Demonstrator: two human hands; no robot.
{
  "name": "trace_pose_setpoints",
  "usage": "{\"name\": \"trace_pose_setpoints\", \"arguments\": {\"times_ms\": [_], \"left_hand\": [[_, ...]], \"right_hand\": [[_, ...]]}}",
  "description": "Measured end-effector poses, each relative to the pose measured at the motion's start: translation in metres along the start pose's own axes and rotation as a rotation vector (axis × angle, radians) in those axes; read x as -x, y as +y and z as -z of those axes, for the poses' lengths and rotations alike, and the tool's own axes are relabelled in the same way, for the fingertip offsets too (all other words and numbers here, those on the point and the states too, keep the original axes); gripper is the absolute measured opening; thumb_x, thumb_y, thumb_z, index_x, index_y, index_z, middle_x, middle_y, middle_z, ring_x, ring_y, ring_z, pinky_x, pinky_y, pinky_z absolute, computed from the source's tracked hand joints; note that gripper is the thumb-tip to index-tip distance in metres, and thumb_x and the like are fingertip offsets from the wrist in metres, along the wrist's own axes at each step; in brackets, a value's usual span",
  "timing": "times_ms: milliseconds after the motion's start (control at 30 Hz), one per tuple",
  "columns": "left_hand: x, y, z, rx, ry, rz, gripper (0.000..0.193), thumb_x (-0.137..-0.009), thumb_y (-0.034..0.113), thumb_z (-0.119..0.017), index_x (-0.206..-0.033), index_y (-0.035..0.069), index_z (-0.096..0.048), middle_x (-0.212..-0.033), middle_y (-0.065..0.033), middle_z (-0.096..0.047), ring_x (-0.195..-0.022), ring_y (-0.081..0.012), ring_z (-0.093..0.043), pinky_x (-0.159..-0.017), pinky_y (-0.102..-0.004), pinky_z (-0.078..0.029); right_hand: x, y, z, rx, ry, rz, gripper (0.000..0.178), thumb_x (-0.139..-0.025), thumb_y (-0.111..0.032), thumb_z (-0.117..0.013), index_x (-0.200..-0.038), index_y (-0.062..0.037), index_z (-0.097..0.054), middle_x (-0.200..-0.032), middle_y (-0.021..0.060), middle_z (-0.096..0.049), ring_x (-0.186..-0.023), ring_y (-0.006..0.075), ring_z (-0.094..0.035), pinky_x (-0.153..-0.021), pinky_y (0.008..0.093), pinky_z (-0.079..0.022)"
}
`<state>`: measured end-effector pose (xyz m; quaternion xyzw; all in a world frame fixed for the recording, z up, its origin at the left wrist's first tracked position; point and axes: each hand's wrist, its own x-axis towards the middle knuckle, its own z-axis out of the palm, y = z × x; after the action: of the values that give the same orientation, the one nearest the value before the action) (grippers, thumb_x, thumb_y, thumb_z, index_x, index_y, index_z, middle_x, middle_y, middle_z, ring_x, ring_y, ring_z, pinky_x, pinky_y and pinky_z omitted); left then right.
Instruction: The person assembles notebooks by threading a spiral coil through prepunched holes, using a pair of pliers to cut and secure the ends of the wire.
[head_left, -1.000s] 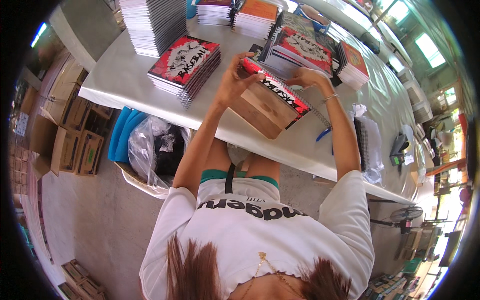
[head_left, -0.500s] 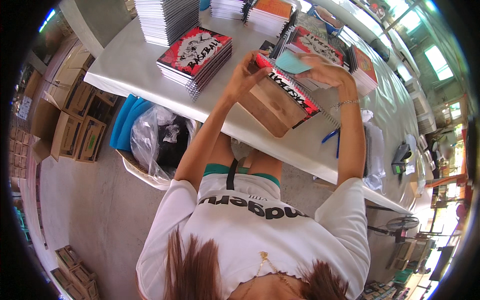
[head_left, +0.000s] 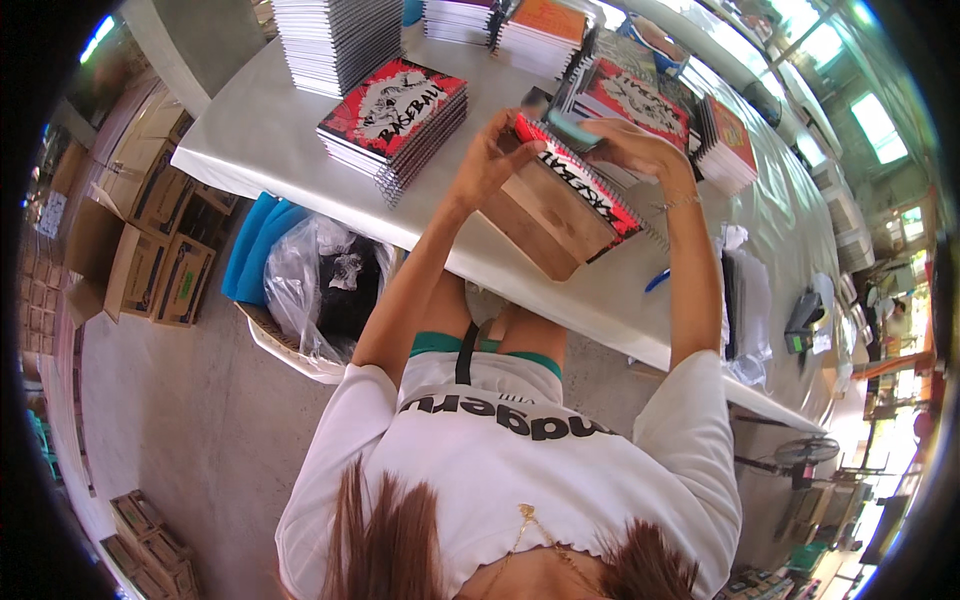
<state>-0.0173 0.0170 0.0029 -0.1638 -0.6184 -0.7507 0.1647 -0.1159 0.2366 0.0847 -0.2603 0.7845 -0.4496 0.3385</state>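
Note:
A spiral notebook [head_left: 577, 183] with a red, black and white cover is tilted up against a wooden block [head_left: 535, 225] at the table's near edge. My left hand [head_left: 492, 160] is closed on the notebook's upper left end, thumb on the near side. Behind the notebook, my right hand [head_left: 635, 148] pinches a flat light-teal piece [head_left: 572, 131] close to its upper edge; I cannot tell its material. The right fingertips are partly hidden. A stack of matching notebooks [head_left: 395, 115] lies left of my hands, and another stack [head_left: 630, 100] lies just beyond them.
More spiral-bound stacks stand along the far side of the white-covered table [head_left: 240, 130], including a tall one [head_left: 335, 45] and an orange-topped one [head_left: 540, 35]. A blue pen [head_left: 657, 280] lies near my right forearm. A bin with clear plastic [head_left: 310, 270] stands below left, beside cardboard boxes [head_left: 160, 220].
My right hand has shifted slightly left and turned, so the teal piece now shows as a narrow edge nearer the notebook. The left hand keeps its grip on the notebook.

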Motion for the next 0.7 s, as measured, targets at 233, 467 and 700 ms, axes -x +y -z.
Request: {"name": "trace_pose_setpoints", "arguments": {"times_ms": [233,467,700], "left_hand": [[-0.003,-0.004,-0.008,0.036,0.052,0.031,0.032,-0.084,0.015,-0.075,-0.110,0.003,-0.059,-0.089,0.0019,-0.060,-0.081,-0.0066,-0.052,-0.074,-0.0228,-0.044],[0.033,-0.009,-0.052,-0.151,0.332,-0.088,0.033,-0.081,0.023,-0.078,-0.100,0.003,-0.060,-0.084,-0.0011,-0.060,-0.076,-0.0087,-0.053,-0.072,-0.0241,-0.045],[0.044,0.028,-0.035,-0.083,0.284,0.044,0.027,-0.084,0.022,-0.076,-0.102,0.006,-0.064,-0.085,0.0022,-0.061,-0.081,-0.0054,-0.051,-0.074,-0.0216,-0.042]], "right_hand": [[-0.003,0.043,0.014,0.197,-0.033,0.070,0.048,-0.093,-0.039,-0.061,-0.122,-0.0007,-0.059,-0.120,0.0077,-0.061,-0.112,0.0157,-0.056,-0.095,0.0289,-0.045],[0.106,0.179,0.017,0.652,0.650,-0.076,0.054,-0.094,-0.044,-0.053,-0.133,-0.0060,-0.051,-0.132,0.0160,-0.054,-0.126,0.0253,-0.048,-0.106,0.0390,-0.037],[0.159,0.163,-0.122,0.754,1.100,-0.735,0.076,-0.091,-0.056,-0.051,-0.147,-0.0100,-0.028,-0.142,0.0278,-0.036,-0.133,0.0434,-0.030,-0.105,0.0592,-0.026]]}}
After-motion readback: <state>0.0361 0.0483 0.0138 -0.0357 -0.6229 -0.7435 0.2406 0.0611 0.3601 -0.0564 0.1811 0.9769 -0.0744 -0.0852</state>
